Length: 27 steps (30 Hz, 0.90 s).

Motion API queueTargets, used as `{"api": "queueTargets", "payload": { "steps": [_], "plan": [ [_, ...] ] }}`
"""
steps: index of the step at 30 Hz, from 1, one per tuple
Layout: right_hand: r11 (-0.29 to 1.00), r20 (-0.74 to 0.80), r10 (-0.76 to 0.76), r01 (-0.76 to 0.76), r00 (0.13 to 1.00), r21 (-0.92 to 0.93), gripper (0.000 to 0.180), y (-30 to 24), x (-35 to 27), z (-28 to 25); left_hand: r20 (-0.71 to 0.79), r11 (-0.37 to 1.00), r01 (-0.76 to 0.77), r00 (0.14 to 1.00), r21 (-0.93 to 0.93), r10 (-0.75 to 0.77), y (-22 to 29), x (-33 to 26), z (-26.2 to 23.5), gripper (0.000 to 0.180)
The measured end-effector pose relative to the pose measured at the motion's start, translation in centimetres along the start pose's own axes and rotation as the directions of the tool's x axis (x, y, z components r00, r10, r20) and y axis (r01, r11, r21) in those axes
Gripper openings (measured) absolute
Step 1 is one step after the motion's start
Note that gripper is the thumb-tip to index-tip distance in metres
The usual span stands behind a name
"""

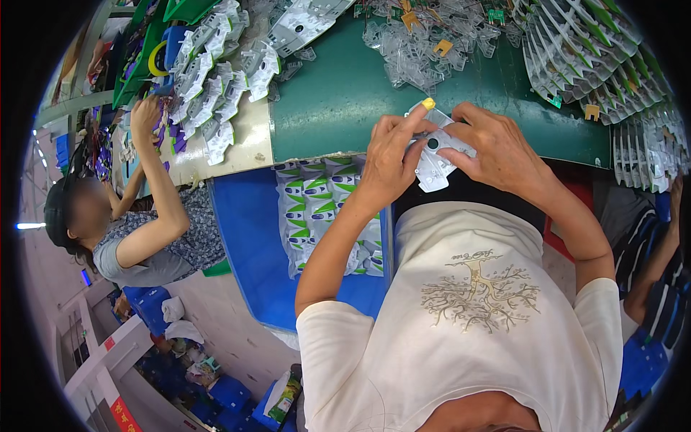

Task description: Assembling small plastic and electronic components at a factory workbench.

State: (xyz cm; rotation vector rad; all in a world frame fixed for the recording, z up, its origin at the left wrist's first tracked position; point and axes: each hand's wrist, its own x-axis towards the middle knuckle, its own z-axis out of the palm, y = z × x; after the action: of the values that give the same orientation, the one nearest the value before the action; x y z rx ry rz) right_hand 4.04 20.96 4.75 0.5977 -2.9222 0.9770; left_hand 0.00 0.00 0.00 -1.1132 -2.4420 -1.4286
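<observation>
A white plastic shell (434,178) with a dark round spot is held in front of my body, at the near edge of the green work table (324,108). My left hand (389,158) grips its left side, the thumb pressed near the dark spot. A yellow cover (429,104) sits on the tip of my left index finger, which points up past the shell. From the right, my right hand (500,147) pinches the same shell between thumb and fingers. My fingers hide part of the shell.
Clear plastic parts (432,54) lie heaped beyond my hands. White-and-green shells (576,50) are stacked at right, white shells (209,86) at left. A blue bin (248,245) holds bagged white-and-green pieces (309,194). A co-worker (155,223) works at left; another person's striped sleeve (666,309) shows at right.
</observation>
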Motion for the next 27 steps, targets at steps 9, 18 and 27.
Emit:
{"api": "queueTargets", "payload": {
  "steps": [9, 18, 27],
  "plan": [
    [0.992, -0.184, -0.058, 0.035, 0.981, -0.123, 0.009, 0.8, 1.3, 1.8, -0.007, 0.998, -0.036, 0.999, 0.047, 0.036, -0.2, -0.5, 0.2, 0.064],
    [0.976, -0.065, -0.132, 0.118, 0.989, -0.184, 0.005, -0.1, 1.0, 0.6, 0.011, 0.999, -0.005, 1.0, -0.041, 0.005, 0.0, 0.2, 0.1, 0.066],
    [0.755, 0.037, 0.062, -0.071, 0.997, 0.652, 0.018, -1.6, -0.9, -2.2, 0.152, 0.999, -0.017, 0.988, 0.041, 0.011, 0.3, 0.3, -0.8, 0.068]
  ]
}}
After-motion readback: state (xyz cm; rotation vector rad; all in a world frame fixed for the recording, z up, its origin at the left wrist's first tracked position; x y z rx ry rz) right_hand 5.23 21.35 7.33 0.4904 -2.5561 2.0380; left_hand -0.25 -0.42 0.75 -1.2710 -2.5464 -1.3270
